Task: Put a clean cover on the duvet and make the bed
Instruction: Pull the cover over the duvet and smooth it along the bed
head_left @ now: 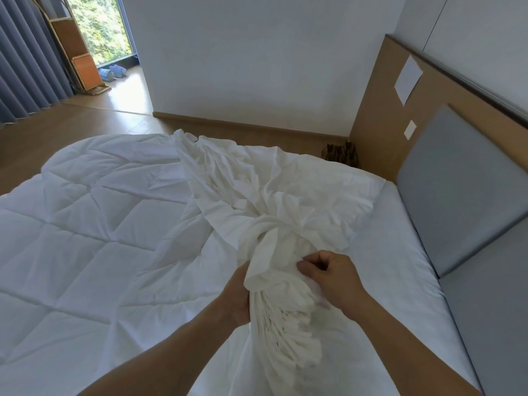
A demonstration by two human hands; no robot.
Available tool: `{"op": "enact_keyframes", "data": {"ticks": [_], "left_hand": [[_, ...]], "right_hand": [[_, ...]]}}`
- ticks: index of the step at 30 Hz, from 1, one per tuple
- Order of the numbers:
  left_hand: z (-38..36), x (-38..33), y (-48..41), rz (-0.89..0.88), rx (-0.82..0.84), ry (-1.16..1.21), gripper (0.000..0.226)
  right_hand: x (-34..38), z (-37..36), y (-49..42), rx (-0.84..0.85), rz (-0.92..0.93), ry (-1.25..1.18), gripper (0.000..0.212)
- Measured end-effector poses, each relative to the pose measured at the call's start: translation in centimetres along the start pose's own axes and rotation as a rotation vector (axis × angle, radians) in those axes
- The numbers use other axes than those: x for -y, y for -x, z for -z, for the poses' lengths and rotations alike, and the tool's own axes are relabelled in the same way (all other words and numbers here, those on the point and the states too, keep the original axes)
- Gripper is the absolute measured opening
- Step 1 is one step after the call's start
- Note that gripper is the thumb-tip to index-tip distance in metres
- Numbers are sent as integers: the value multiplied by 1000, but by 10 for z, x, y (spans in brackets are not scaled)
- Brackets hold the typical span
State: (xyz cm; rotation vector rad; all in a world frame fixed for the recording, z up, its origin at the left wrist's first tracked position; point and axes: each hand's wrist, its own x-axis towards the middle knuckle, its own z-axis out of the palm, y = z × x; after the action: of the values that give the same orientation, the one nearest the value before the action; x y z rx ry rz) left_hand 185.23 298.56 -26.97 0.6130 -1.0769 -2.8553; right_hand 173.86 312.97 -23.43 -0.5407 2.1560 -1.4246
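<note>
A white quilted duvet (94, 212) lies spread over the left and middle of the bed. A crumpled off-white duvet cover (257, 178) lies across it toward the headboard, and part of it is bunched into thick gathered folds (283, 318) held up near me. My left hand (235, 295) grips the gathered cover from the left, its fingers hidden behind the cloth. My right hand (331, 277) pinches the bunched cloth from the right, fingers curled into it. The white fitted sheet (400, 252) shows bare beside the headboard.
A grey padded headboard (463, 190) on a wood wall panel (380, 115) runs along the right. Wood floor (85, 121) lies beyond the bed's far edge, with grey curtains (25, 58) at left, a window, a folded wooden rack (85, 70) and a small dark basket (341, 154) in the corner.
</note>
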Motion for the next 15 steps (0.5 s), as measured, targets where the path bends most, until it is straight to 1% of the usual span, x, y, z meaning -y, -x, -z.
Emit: {"op": "enact_keyframes", "data": {"ticks": [1,2,4,6,7,10,12,14,15], "left_hand": [[2,-1,1,10,-2,-6,15],[4,-2,0,9,-31,-20,21],[13,-3,-2,4,-66,-12,32],[19,-7,0,25,-66,26,36],[23,-8,1,47,-54,51,39],[20,-10,3,109,8,102,41],[19,-8,1,114,-19,85,45],[17,-9,3,114,-30,68,47],[18,-9,2,116,-30,65,45]], "right_hand": [[-2,0,0,4,-18,-7,7],[-3,-1,-1,0,-42,-19,10],[-2,2,-4,-28,-81,-128,15],[-1,10,-9,-41,-108,-190,21],[-3,14,-11,-21,-114,-129,22],[-18,10,-15,63,-138,275,19],[-22,2,-19,54,-130,394,20],[-16,0,-24,101,-147,459,27],[-11,3,-25,132,-164,501,28]]}}
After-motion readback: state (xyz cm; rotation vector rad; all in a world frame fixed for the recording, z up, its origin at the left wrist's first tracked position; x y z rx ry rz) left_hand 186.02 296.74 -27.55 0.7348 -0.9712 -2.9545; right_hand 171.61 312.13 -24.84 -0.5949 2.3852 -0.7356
